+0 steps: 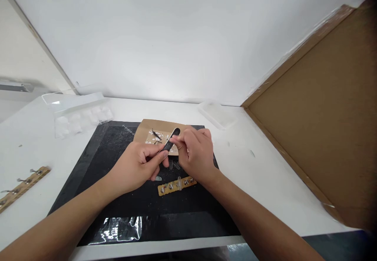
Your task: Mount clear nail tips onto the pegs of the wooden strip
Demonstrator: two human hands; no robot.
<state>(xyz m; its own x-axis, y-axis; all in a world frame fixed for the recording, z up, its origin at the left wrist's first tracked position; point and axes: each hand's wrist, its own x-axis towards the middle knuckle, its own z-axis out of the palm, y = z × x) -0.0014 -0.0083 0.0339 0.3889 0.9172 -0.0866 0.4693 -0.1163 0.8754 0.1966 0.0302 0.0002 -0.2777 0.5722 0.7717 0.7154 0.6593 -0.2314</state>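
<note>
Between left fingers (159,158) — slanted black file (168,146); right fingers (180,145) higher.

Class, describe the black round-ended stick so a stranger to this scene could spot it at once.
Toward the far edge of the large black mat lies a tan paper sheet. Over it, the left hand grips a flat, slim black stick, with the right hand at its far half. Unlike the gold wavy-edged strip lying on the mat, it is hand-held and pale-edged.
</note>
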